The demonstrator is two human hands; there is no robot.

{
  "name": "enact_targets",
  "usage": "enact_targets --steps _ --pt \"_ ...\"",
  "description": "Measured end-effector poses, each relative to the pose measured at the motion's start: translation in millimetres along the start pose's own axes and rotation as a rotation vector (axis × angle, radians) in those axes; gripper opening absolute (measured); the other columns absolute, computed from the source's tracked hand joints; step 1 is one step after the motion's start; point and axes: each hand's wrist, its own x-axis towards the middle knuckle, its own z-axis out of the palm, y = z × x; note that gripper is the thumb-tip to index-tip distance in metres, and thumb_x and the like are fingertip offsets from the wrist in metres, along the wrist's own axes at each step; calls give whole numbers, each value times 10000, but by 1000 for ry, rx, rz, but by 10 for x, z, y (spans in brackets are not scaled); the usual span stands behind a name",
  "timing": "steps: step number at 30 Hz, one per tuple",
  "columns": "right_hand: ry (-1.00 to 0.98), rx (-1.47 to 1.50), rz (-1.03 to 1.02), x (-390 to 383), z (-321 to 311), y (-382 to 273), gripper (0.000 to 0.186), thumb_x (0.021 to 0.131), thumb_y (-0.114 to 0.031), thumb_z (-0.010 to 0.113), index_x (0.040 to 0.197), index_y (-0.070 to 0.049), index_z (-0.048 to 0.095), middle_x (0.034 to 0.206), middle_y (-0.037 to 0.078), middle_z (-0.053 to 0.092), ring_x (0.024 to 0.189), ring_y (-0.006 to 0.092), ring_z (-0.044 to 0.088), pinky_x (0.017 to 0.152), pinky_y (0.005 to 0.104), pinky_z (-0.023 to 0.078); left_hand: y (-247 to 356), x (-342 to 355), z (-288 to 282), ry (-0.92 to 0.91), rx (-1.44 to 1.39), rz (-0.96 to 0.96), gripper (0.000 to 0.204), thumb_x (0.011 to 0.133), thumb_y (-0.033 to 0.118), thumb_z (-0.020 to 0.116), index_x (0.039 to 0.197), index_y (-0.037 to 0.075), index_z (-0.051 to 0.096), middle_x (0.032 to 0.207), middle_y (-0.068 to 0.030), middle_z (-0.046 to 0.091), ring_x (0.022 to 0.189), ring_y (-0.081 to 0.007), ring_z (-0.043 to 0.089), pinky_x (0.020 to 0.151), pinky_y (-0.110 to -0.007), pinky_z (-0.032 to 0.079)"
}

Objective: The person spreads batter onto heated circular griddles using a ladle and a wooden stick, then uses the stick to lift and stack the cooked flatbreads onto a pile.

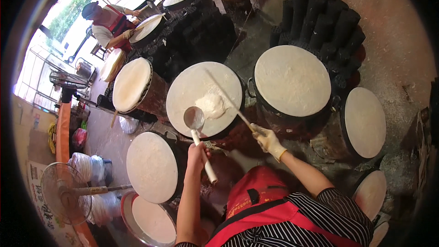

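In the head view my left hand point(199, 154), bare, grips the pale handle of a metal ladle point(194, 117). The ladle's bowl hangs over the near-left part of a round white-topped drum stove point(185, 87), beside a soft heap of white batter point(211, 105). My right hand point(268, 142), in a pale glove, is wrapped round one end of a long thin rod point(231, 102). The rod slants up-left across that round top and over the batter; whether it touches the surface I cannot tell.
Similar white-topped drums surround me, at right point(292, 80), left point(132, 84) and lower left point(151, 167). Black stacked briquettes point(320, 27) stand behind. A person in a red apron point(120, 29) works at the upper left. A standing fan point(64, 192) is at the lower left.
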Motion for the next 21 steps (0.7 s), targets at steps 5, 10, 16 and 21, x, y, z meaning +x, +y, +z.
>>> enact_targets --steps 5,10,16,21 --pt "-322 46 277 -217 232 65 362 977 -254 608 1336 -302 603 593 -63 466 416 60 349 364 245 298 5 206 131 -152 -604 -275 86 990 82 466 1013 7 431 778 -55 462 548 -109 423 438 -220 371" --pt "-200 -34 52 -240 -12 -333 389 956 -245 629 1343 -222 602 599 -66 439 413 42 341 363 237 285 465 -744 -404 -608 -1120 -493 169 1041 142 417 1029 -22 453 708 -5 396 498 -61 343 372 -195 318" --pt "196 -552 -274 -629 441 144 579 961 -578 468 1234 -102 653 1029 260 679 969 323 691 871 376 513 388 -1253 -1135 -483 -896 -574 184 1040 146 429 1089 -30 453 711 -24 389 500 -68 334 371 -189 299" --pt "100 -960 -336 -1469 520 749 539 930 -387 589 1440 -389 414 959 194 688 874 411 652 752 456 535 -48 -1246 -1564 -328 -652 -672 129 1009 131 476 967 9 484 715 -39 468 464 -54 348 350 -168 303"
